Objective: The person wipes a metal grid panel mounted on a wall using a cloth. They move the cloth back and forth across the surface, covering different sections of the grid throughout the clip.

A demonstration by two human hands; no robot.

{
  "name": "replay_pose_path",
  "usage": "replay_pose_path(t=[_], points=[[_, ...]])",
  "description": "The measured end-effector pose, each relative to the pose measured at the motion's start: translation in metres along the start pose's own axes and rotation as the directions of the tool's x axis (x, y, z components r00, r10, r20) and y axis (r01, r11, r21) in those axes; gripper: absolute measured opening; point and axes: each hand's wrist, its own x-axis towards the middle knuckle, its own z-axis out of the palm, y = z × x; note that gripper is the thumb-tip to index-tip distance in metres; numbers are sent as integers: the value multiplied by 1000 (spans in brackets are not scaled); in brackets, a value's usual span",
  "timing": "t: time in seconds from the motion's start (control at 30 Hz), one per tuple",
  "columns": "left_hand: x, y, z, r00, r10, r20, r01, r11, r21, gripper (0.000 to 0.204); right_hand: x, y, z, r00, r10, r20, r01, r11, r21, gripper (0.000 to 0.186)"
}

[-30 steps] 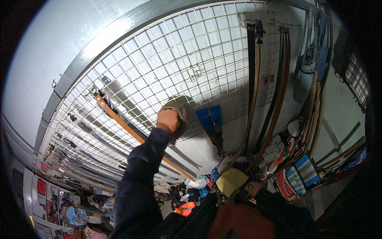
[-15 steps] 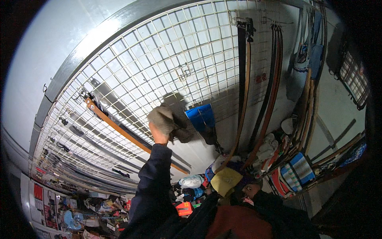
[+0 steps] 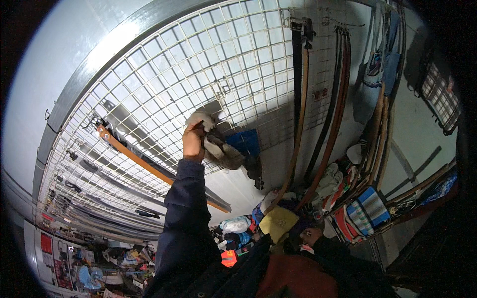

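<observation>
My left hand (image 3: 193, 142) is raised in front of a white wire grid (image 3: 166, 74), fingers closed on a bunched grey-brown cloth (image 3: 224, 153). Part of the cloth sticks up above the fingers and the rest droops to the right. Just behind it hangs a blue piece (image 3: 243, 141) with a dark lower end, partly covered by the cloth. Low in front of my body, my right hand (image 3: 312, 235) is curled and dim. What it holds, if anything, I cannot make out. Beside it lies a yellow cloth-like piece (image 3: 278, 222).
A tan belt (image 3: 134, 154) and several dark belts hang on the grid's left; more belts (image 3: 343, 84) hang at right. A striped blue and red bag (image 3: 367, 213) stands low right. Mixed goods (image 3: 236, 226) are piled below the grid, and clutter with a blue fan-like object (image 3: 91, 276) fills the lower left.
My left hand has shifted slightly up and left against the grid. The cloth now spreads further down and right, over part of the blue piece. My right hand stays low.
</observation>
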Motion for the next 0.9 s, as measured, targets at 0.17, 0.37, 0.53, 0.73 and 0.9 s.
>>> replay_pose_path(t=[0.17,0.37,0.53,0.73,0.9], points=[[-8,-13,-7,1000,-11,-7,11,998,56,32,-18,-66,-13,996,39,75,-21,976,-218,37],[5,20,-25,838,-52,543,-525,193,829,29,-10,-81,-11,994,46,101,-11,948,-319,35],[5,48,-3,777,-245,580,-630,-300,716,18,-2,-84,-8,995,20,96,21,912,-410,35],[2,33,26,805,-326,497,-584,-588,560,17,5,-67,-10,999,41,16,-34,944,-328,32],[-12,28,-8,817,-28,575,-559,-285,779,14,3,-57,-11,988,150,-29,-150,989,-7,27]])
